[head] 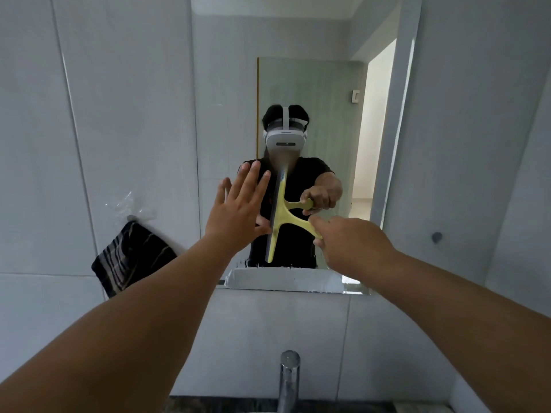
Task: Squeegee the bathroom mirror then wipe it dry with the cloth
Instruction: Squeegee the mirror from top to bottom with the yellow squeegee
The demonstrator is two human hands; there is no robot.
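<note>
The wall mirror (313,84) fills the middle of the head view and reflects a person in a white headset. A yellow squeegee (281,217) stands with its blade nearly upright against the glass. My right hand (346,242) is closed around its handle. My left hand (238,210) is spread flat against the mirror just left of the blade, fingers apart and holding nothing. A dark striped cloth (131,257) hangs from a hook on the tiled wall, left of the mirror and below my left hand's height.
A chrome tap (289,380) rises at the bottom centre above a dark counter edge. White wall tiles surround the mirror. A small round fitting (436,237) sits on the wall to the right. The mirror reflects an open doorway.
</note>
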